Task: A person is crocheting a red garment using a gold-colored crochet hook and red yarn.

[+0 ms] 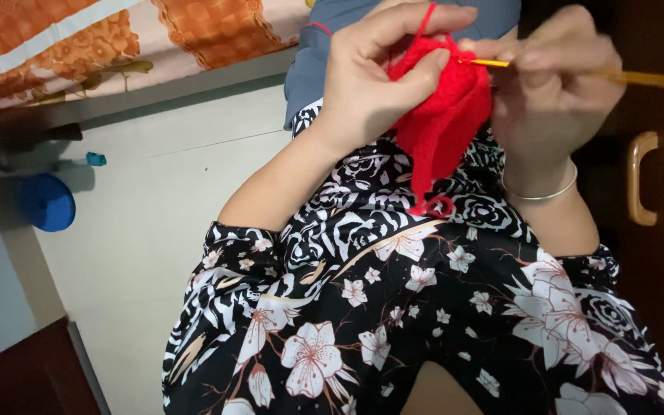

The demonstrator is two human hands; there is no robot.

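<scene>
Seemingly, red crochet piece (443, 107) between grips.

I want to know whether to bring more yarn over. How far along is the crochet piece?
Done: a good-sized red crocheted piece already hangs from the hands, with a loose tail curling onto the floral dress. In hand: the left hand pinches the top edge with yarn over the forefinger, and the right hand holds the yellow hook at that edge. What remains can't be judged; no yarn ball shows.
</scene>
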